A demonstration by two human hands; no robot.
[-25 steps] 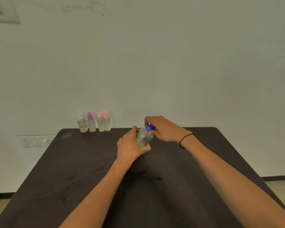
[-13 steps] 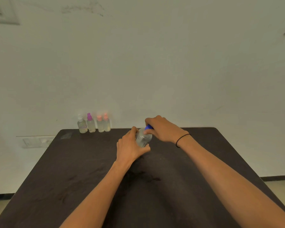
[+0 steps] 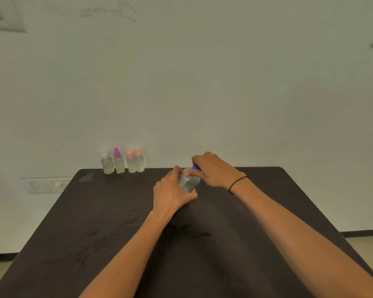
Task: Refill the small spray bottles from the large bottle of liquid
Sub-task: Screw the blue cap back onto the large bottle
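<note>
**Observer:** What's different from a second ago?

**Operator:** Not much in position. My left hand (image 3: pixel 172 191) has stayed wrapped round the body of the large bottle (image 3: pixel 188 182), holding it on the worktop (image 3: pixel 108 222) towards the far edge, about mid-width. The change is at the top: my right hand (image 3: pixel 213 169) has rolled over the blue cap (image 3: pixel 195 167). A second ago most of the cap showed beside my fingertips; now only a sliver of blue peeks out under the curled fingers. I read that as a twist on the cap.

**Observer:** So it's open?

**Operator:** I can't tell. The cap sits on the neck as far as I can see, and my fingers hide the joint. My judgement is that I'm mid-unscrewing, so the refilling proper hasn't begun. Nothing has been poured.

**Observer:** Count what's there for me.

**Operator:** One large bottle, clear, with pale liquid in it, gripped by both hands. Four small spray bottles (image 3: pixel 122 163) in a row at the far left edge against the wall, well apart from my hands: one with a white top (image 3: pixel 104 153), one with a purple top (image 3: pixel 116 152), two with pink tops (image 3: pixel 134 153). All four have their tops on and show some liquid inside. One black band (image 3: pixel 237 184) on my right wrist.
</note>
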